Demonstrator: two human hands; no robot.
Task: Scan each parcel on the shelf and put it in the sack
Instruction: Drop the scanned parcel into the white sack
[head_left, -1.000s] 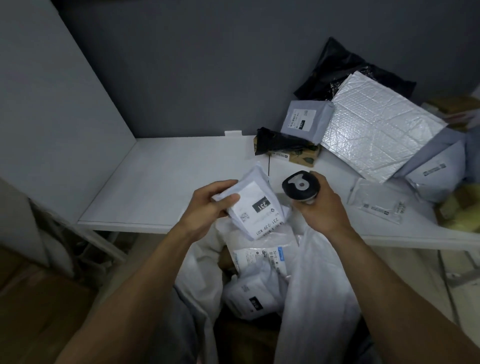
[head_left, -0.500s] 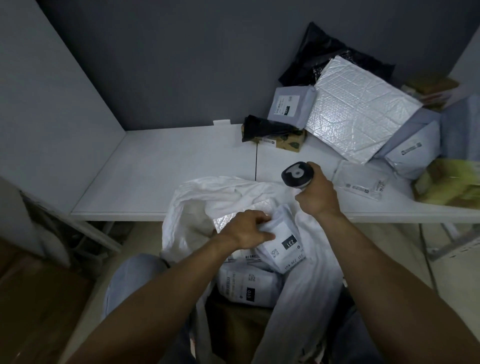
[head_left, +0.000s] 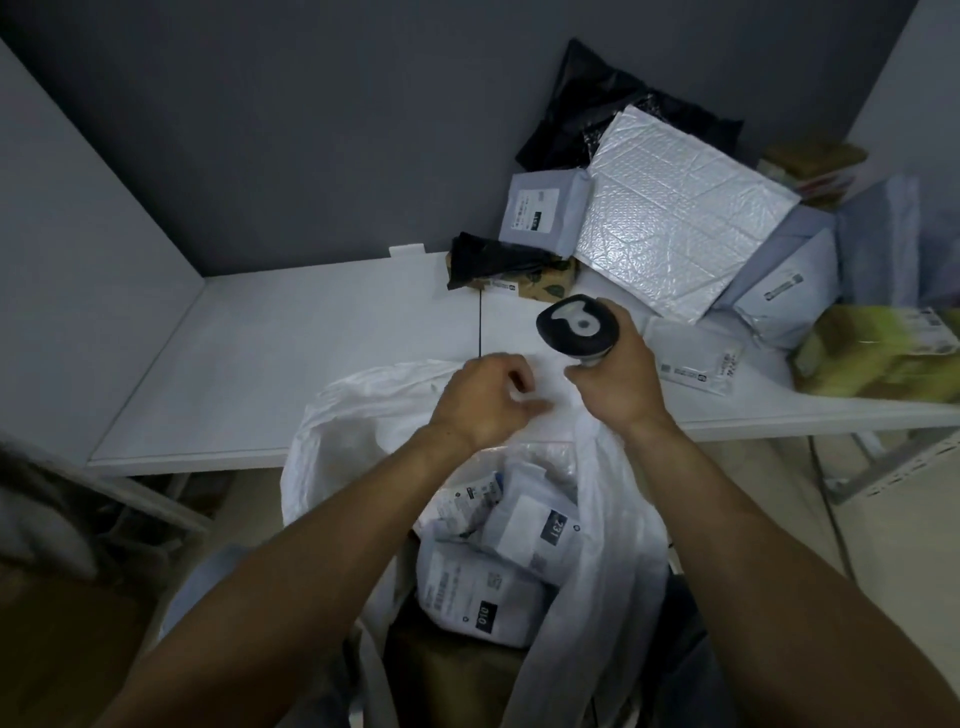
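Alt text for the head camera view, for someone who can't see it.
A right hand grips a black scanner above an open white sack of labelled parcels; the left hand, loosely curled, hovers at its mouth. More parcels crowd the right end of the shelf.

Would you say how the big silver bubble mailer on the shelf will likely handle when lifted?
The silver bubble mailer looks flat and padded, so it is probably light for its size and somewhat bendy. Its glossy skin may be slippery. It seems propped on the black bag, which might slump afterwards.
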